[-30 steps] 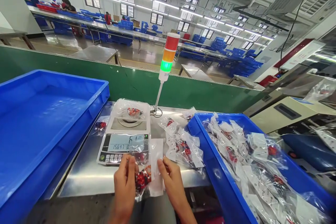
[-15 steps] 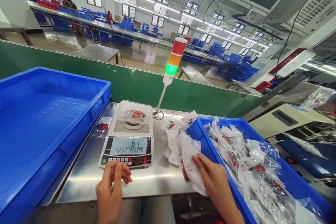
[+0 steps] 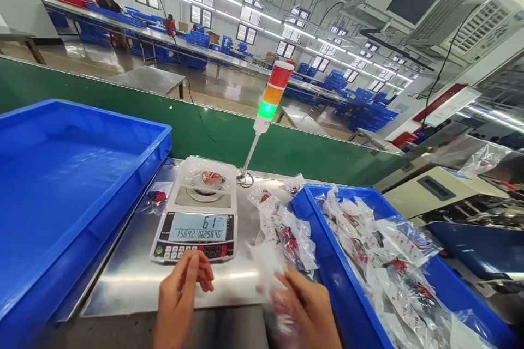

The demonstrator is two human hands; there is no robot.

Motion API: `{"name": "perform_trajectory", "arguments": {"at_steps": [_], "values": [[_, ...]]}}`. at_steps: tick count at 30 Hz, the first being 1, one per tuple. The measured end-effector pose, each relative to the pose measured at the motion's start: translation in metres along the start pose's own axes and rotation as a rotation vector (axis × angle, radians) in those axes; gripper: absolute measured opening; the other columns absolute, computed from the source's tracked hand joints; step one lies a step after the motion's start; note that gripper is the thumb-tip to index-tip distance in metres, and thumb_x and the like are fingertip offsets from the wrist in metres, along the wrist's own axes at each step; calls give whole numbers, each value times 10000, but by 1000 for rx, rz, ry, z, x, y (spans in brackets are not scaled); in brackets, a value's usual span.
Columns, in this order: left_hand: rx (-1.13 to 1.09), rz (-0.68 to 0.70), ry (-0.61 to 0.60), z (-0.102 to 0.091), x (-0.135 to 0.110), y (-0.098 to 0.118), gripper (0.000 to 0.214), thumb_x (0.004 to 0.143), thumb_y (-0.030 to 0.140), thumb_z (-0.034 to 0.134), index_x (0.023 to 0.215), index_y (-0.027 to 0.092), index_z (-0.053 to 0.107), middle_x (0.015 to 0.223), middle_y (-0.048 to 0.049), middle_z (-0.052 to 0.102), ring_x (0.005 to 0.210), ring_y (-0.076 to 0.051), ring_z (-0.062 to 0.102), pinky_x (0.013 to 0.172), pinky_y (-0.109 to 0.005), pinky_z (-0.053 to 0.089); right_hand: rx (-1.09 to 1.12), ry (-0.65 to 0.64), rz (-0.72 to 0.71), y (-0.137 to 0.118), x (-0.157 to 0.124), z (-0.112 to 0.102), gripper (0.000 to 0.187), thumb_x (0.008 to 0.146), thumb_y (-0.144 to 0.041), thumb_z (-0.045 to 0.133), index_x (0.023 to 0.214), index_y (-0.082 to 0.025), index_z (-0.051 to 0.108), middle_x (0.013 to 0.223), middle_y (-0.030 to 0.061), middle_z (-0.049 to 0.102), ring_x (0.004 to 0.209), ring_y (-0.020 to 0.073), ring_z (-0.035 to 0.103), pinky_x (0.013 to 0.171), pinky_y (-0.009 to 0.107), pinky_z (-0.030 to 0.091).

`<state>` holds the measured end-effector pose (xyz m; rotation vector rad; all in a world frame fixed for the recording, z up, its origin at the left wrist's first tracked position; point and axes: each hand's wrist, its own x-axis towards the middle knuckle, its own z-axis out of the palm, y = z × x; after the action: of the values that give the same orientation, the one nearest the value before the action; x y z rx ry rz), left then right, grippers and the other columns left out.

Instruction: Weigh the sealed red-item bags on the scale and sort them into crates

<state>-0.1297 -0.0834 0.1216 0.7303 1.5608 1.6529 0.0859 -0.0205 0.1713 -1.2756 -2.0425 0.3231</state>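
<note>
A person's right hand (image 3: 305,305) closes its grip on a clear plastic bag (image 3: 272,289), blurred, with white paper showing, at the near edge of a steel desk (image 3: 123,289). The left hand (image 3: 180,297) is open, fingers loosely curled and holding nothing, just in front of a digital scale (image 3: 194,234) reading 61. A second bag (image 3: 208,177) with red contents lies on the scale's pan. Loose bags (image 3: 286,234) sit between the scale and a blue tray (image 3: 323,229) heaped with more, its rim just beside the right hand. Another blue tray (image 3: 110,113) stands left of the scale. Behind, a stack light (image 3: 273,98) glows green on a thin pole. Co-workers (image 3: 170,25) stand at distant benches.
</note>
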Motion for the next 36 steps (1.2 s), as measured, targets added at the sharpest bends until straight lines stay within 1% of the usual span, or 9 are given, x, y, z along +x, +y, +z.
{"name": "perform_trajectory", "arguments": {"at_steps": [4, 8, 10, 14, 19, 23, 29, 34, 36], "values": [[-219, -120, -207, 12, -2, -11, 720, 778, 831, 596, 1079, 183, 688, 1075, -176, 749, 889, -295, 738, 767, -384, 619, 151, -196, -122, 1, 3, 21, 476, 1048, -439, 448, 782, -193, 756, 595, -18, 698, 472, 106, 624, 486, 150, 470], [-180, -133, -126, 14, -3, -14, 833, 662, 643, 845, 1347, 263, 561, 1429, -159, 596, 1261, -331, 621, 1033, -406, 539, 249, -316, -119, 2, 2, 22, 436, 1034, -435, 483, 774, -190, 732, 593, -2, 674, 491, 117, 601, 501, 167, 444], [-147, -170, -197, 11, -1, -9, 756, 617, 595, 878, 1241, 243, 635, 1333, -151, 666, 1223, -336, 646, 997, -395, 558, 313, -420, -87, 2, 3, 22, 455, 1022, -470, 490, 754, -192, 730, 597, 4, 667, 520, 125, 598, 516, 180, 440], [-127, -303, -315, 6, 4, 3, 458, 635, 609, 840, 726, 186, 689, 759, -86, 754, 781, -285, 749, 757, -359, 624, 458, -446, 185, 4, 8, 32, 428, 925, -581, 599, 870, -199, 783, 700, 26, 725, 518, 134, 573, 500, 215, 440], [-196, -302, 15, 7, 8, 9, 521, 503, 616, 891, 726, 177, 719, 747, -86, 772, 631, -269, 742, 647, -357, 647, 886, -332, 552, 6, 0, 58, 588, 710, -699, 768, 1050, -219, 753, 875, 73, 776, 720, 213, 692, 603, 281, 561], [-260, -283, 230, 10, 6, 14, 574, 401, 597, 935, 718, 166, 729, 754, -81, 773, 593, -254, 737, 594, -320, 646, 1076, -368, 682, -2, -14, 75, 657, 658, -699, 808, 1096, -213, 745, 927, 105, 782, 769, 244, 711, 566, 302, 570], [-219, -250, 233, 13, -3, 10, 547, 449, 609, 924, 703, 167, 723, 707, -79, 771, 682, -290, 773, 700, -317, 664, 748, -251, 609, -1, -21, 80, 520, 746, -706, 718, 706, -188, 735, 639, 61, 715, 436, 174, 591, 379, 258, 417], [-230, -196, 281, 7, -3, 12, 513, 512, 608, 899, 728, 179, 720, 733, -86, 782, 679, -301, 774, 693, -350, 673, 576, -132, 463, 24, -6, 61, 422, 836, -616, 685, 774, -201, 729, 460, -30, 555, 430, 150, 541, 463, 249, 465], [-221, -157, 246, 3, -1, 15, 462, 549, 587, 884, 715, 189, 718, 708, -83, 777, 642, -302, 766, 669, -372, 675, 553, -87, 392, 33, 5, 51, 394, 810, -579, 729, 927, -204, 763, 651, 23, 705, 616, 197, 675, 604, 278, 563]]}}
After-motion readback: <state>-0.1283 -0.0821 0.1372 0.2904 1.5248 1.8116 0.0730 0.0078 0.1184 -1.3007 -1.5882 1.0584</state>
